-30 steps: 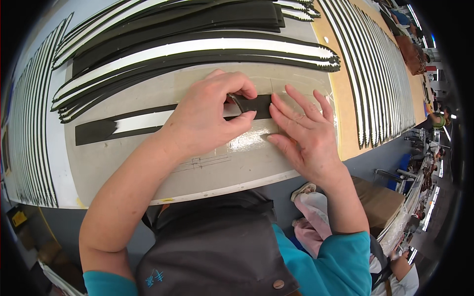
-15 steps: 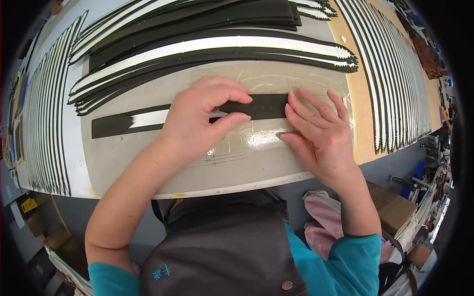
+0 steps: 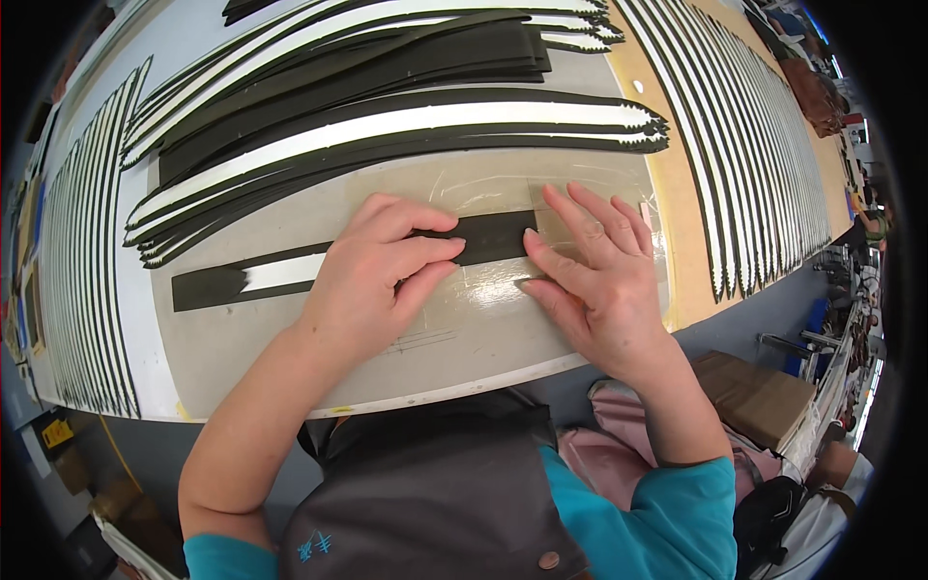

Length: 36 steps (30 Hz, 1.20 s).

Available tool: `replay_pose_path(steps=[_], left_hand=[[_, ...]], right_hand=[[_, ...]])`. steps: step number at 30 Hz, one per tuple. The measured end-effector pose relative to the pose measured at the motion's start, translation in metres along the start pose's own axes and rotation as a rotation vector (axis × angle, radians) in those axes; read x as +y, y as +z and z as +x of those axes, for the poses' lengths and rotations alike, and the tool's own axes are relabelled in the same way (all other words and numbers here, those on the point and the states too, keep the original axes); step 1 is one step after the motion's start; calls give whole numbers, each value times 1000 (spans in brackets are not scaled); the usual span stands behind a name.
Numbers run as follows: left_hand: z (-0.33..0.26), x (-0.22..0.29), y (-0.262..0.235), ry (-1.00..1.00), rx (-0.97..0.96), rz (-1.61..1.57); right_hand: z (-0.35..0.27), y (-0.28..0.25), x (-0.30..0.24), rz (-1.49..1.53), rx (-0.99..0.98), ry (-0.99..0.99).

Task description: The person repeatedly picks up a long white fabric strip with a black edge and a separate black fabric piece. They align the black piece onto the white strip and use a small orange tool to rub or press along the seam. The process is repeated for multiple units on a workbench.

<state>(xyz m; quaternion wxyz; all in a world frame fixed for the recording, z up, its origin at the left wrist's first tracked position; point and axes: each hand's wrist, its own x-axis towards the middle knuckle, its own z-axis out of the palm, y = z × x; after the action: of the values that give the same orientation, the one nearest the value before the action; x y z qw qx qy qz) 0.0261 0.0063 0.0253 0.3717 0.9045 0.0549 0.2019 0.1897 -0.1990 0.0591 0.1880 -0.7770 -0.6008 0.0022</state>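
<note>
A flat black strip [image 3: 495, 240] with a white band along its middle lies across the work board in front of me. Both of its end sections are solid black. My left hand [image 3: 372, 266] is closed over the strip, covering part of the white band. Its bent fingertips rest on the black right section, toward the strip's two long edges. At the strip's right end is my right hand [image 3: 604, 280], its fingers spread. The right index fingertip touches that end, while the thumb is apart from the strip, over shiny clear film [image 3: 498, 290].
Beyond the strip lies a pile of similar black-and-white strips [image 3: 387, 130] with jagged ends. Stacked plain black pieces [image 3: 454, 58] lie farther back. Rows of strips flank the grey board [image 3: 261, 372], at left [image 3: 87, 261] and right [image 3: 739, 155]. A brown box [image 3: 754, 396] stands below right.
My left fingertips have drawn closer together on the strip. My right hand stays spread, its index finger still at the strip's right end. The whole view has shifted slightly.
</note>
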Motion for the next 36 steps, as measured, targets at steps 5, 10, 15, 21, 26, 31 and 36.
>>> replay_pose_path(steps=[5,10,15,21,26,31,36], left_hand=[[2,4,-1,-37,-11,-1],[2,3,-1,-7,-28,28],[0,3,-1,5,-38,46],[-2,-2,0,45,-5,40],[-4,0,0,38,43,34],[-12,-4,-3,22,49,21],[-13,-4,-1,54,54,33]], right_hand=[[-1,2,1,21,2,1],[2,0,5,-20,-15,-42],[3,2,10,1,5,-54],[4,3,8,-16,1,-66],[4,2,7,-92,39,-97],[6,4,7,-94,35,-107],[6,1,4,-120,2,-119]])
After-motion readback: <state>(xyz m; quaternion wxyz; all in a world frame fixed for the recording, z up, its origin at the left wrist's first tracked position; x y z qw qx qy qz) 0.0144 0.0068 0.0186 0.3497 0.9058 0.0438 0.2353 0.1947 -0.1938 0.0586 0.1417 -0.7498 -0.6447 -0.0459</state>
